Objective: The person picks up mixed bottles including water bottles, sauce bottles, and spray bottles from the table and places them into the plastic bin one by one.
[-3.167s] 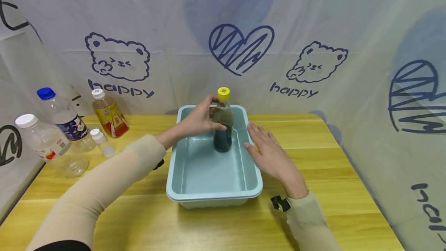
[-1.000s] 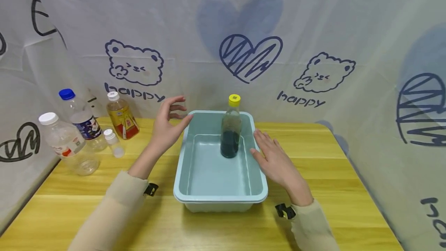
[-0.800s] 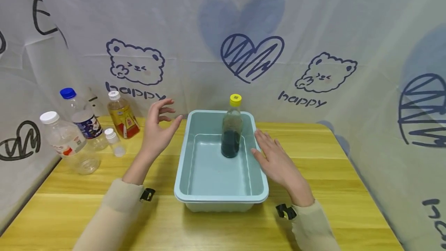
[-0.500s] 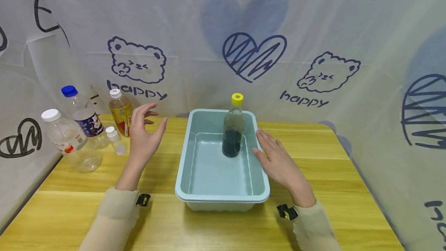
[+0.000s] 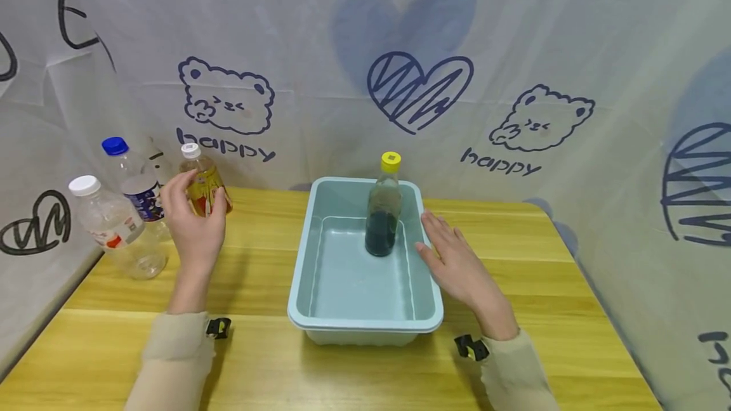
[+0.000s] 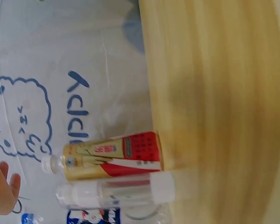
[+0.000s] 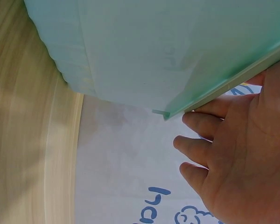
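My left hand (image 5: 194,227), fingers bent loosely and thumb apart, hovers over the left side of the table among the bottles. Just beyond it stands a white-capped bottle with a yellow and red label (image 5: 207,176). A small clear bottle with a white cap (image 6: 126,192) shows in the left wrist view; in the head view the hand hides it. With fairly straight fingers, my right hand (image 5: 457,265) rests along the right rim of a light blue plastic tub (image 5: 365,324). Inside the tub, toward its back right, a yellow-capped bottle of dark liquid (image 5: 381,227) stands upright.
At the far left stand a clear bottle with a white cap (image 5: 122,233) and one with a blue cap and dark blue label (image 5: 145,202). The wooden table (image 5: 514,309) meets a printed cloth (image 5: 320,81) at the back and sides.
My left hand has let go of the dark-liquid bottle, leaving it in the tub, and moved left to the bottles. My right hand has stayed at the tub's rim.
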`<state>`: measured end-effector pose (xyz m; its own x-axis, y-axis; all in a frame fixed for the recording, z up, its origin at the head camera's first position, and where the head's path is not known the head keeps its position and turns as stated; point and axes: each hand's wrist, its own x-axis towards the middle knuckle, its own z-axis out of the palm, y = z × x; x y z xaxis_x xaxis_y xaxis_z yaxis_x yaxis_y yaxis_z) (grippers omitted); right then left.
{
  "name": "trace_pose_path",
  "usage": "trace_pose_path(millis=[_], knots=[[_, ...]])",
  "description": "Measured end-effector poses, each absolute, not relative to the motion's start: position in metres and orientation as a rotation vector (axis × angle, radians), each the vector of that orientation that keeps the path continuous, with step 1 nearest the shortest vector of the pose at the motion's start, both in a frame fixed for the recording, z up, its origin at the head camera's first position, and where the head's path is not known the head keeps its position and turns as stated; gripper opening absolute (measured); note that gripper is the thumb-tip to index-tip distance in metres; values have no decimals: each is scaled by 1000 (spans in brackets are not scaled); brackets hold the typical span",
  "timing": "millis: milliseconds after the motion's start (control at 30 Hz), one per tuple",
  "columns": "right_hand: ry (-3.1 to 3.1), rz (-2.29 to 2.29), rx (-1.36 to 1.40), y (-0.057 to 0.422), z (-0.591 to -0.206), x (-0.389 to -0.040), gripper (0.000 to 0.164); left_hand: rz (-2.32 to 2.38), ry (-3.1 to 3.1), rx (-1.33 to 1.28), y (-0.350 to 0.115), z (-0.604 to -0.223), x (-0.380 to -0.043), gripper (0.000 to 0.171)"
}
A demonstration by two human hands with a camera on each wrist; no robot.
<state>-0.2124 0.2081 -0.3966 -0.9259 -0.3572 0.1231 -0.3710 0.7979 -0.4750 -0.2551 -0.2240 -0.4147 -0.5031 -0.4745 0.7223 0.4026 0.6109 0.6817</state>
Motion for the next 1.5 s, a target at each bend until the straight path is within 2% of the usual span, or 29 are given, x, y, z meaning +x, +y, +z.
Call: trace_pose_path(millis=[667, 967, 1500], knots=[[-2950, 797, 585, 207, -395, -212, 65, -1280, -1744, 450, -255, -440, -257, 51], [-2956, 802, 579, 207, -396, -212, 66, -1483, -1834, 695, -259, -440, -255, 64], [-2956, 791, 574, 207, -396, -212, 65, -1544, -1814, 754, -261, -442, -258, 57]])
